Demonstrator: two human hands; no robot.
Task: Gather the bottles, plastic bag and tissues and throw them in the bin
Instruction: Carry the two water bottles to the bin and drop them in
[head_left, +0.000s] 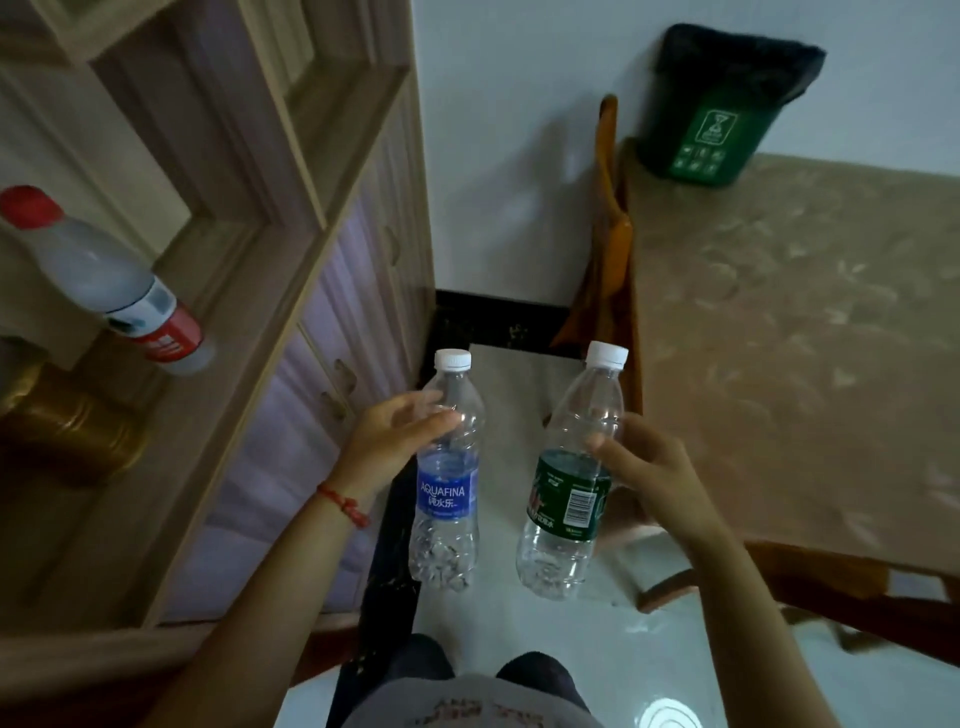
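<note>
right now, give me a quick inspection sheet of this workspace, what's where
surface: table with a patterned beige cover on the right, bare apart from the bin at its far corner
job's things: blue-label bottle in the left hand; green-label bottle in the right hand; both capped, upright and look empty; green bin with a dark liner; red-cap bottle on the shelf unit at left; plastic bag and tissues not seen
clutter: gold tin on the shelf
grippers: each hand closed around one bottle
cables: nothing seen
surroundings: white wall, glossy tiled floor, wooden chair frame beside the table
</note>
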